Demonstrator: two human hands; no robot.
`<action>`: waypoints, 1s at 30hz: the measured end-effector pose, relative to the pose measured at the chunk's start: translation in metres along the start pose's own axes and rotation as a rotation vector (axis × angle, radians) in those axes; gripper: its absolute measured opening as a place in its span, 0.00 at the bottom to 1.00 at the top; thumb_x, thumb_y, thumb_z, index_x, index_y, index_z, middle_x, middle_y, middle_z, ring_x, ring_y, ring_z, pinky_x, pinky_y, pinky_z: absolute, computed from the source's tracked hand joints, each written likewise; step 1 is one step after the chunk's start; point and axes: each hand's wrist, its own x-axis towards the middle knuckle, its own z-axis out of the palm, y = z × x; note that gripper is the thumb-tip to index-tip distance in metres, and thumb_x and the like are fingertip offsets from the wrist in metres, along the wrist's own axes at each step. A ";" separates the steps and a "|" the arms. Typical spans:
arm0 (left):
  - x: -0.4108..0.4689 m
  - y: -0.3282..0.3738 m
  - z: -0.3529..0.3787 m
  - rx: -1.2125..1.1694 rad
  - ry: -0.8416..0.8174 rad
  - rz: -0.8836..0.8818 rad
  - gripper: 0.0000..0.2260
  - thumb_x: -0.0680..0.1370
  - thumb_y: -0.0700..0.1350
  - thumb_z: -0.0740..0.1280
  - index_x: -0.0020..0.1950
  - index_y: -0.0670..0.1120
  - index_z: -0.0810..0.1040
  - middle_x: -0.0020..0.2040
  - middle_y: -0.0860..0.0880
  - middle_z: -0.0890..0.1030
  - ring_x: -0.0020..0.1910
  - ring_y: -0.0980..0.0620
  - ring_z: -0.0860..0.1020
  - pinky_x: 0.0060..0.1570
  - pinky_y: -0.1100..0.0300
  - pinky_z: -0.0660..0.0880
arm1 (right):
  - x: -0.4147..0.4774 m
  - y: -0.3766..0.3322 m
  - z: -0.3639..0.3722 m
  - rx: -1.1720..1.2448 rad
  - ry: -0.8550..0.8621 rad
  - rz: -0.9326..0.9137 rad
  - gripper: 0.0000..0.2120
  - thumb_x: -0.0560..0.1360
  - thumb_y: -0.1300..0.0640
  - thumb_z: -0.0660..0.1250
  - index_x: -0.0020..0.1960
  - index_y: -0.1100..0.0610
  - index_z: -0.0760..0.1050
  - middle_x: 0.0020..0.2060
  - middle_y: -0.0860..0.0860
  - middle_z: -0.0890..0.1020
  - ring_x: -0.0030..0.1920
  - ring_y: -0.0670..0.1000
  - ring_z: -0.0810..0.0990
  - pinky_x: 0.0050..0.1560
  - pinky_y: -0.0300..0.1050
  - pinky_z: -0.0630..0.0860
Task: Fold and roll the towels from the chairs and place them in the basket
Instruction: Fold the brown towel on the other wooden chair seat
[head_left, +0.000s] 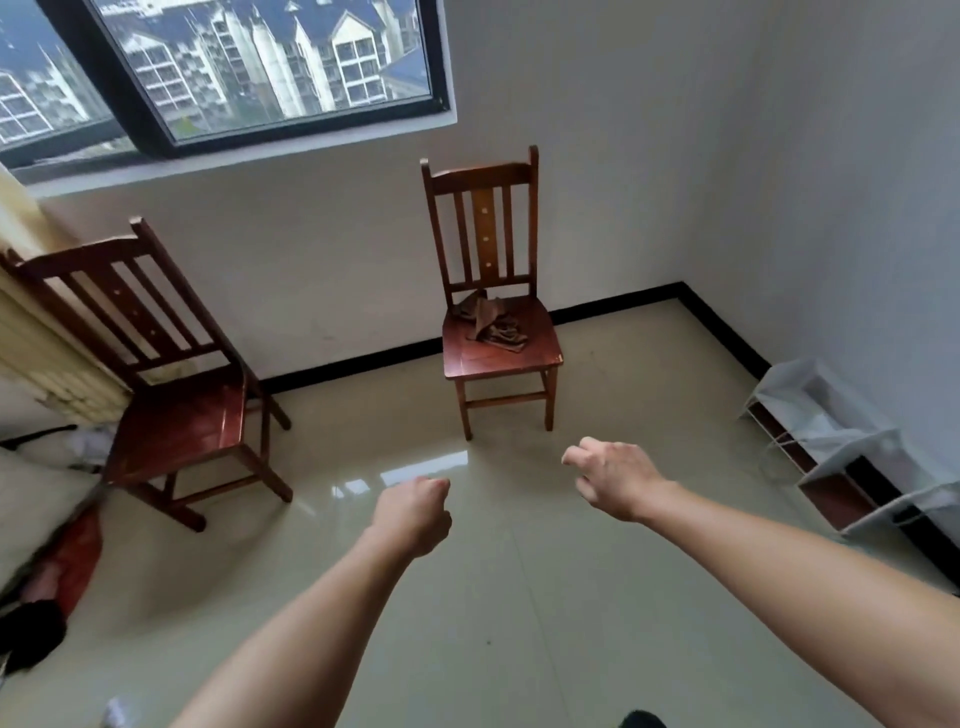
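A crumpled brown towel (491, 323) lies on the seat of a wooden chair (519, 358) that stands against the far wall. A second wooden chair (176, 415) stands at the left with a bare seat. My left hand (413, 514) is stretched out over the floor with its fingers curled into a fist, holding nothing. My right hand (613, 480) reaches forward at the right, fingers loosely curled, also holding nothing. Both hands hover well short of the towel's chair. No basket shows in this view.
A low white rack (831, 447) runs along the right wall. At the left edge lie a red item (72, 561), a dark item (31, 639) and some white things. Glossy tiled floor (493, 597) spreads between me and the chairs.
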 end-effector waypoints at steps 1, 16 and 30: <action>0.026 0.000 -0.007 -0.011 -0.002 0.005 0.11 0.77 0.45 0.61 0.57 0.45 0.75 0.56 0.47 0.79 0.54 0.44 0.78 0.46 0.56 0.73 | 0.023 0.013 -0.005 0.006 0.003 0.018 0.15 0.78 0.53 0.57 0.63 0.50 0.71 0.55 0.52 0.76 0.53 0.57 0.79 0.49 0.48 0.74; 0.382 0.013 -0.103 -0.128 0.002 -0.043 0.13 0.75 0.48 0.62 0.59 0.48 0.74 0.59 0.49 0.79 0.59 0.45 0.76 0.51 0.55 0.73 | 0.357 0.190 -0.078 -0.028 -0.062 0.001 0.16 0.78 0.53 0.58 0.64 0.51 0.71 0.57 0.53 0.76 0.54 0.57 0.79 0.50 0.48 0.73; 0.641 -0.090 -0.094 -0.196 -0.235 -0.108 0.13 0.75 0.49 0.62 0.58 0.49 0.74 0.58 0.48 0.79 0.57 0.45 0.77 0.51 0.55 0.74 | 0.625 0.216 -0.044 0.074 -0.213 0.023 0.17 0.78 0.51 0.57 0.67 0.49 0.70 0.59 0.52 0.75 0.57 0.57 0.78 0.53 0.48 0.72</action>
